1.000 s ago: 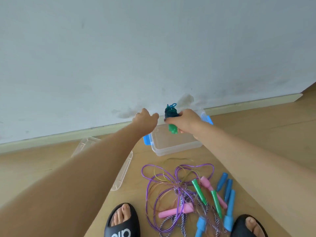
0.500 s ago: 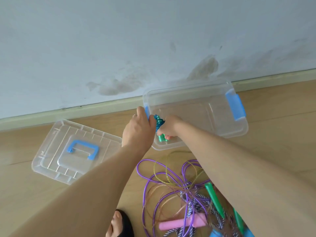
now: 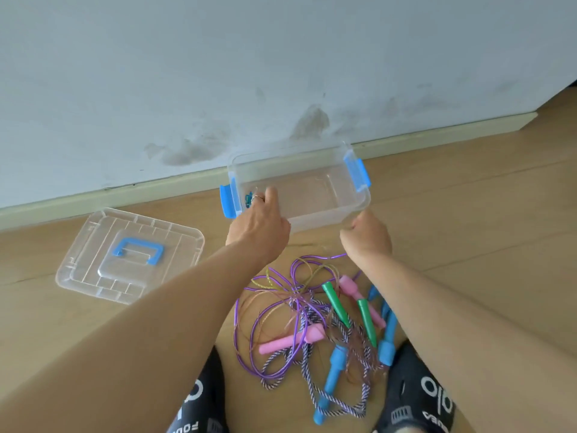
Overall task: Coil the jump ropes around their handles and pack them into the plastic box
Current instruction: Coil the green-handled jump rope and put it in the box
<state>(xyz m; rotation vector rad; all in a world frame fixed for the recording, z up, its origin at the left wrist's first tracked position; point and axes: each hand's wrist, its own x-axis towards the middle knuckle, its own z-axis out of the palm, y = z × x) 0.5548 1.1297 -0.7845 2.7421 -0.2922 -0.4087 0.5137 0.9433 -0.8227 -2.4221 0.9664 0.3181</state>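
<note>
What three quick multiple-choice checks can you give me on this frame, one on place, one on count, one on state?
1. Where is the box lid?
A. Clipped on the box
B. Flat on the floor, left of the box
C. Leaning on the wall

2. How many green handles lie in the loose rope pile?
A. Two
B. Four
C. None

3. What is the left hand doing?
A. Hanging idle
B. Holding a pink handle
C. Gripping the near rim of the plastic box

Answers:
1 B, the lid lies handle up on the wood floor, apart from the box.
2 A, two green handles sit side by side among the ropes.
3 C, its fingers reach over the rim at the box's left end, beside the blue latch.
</note>
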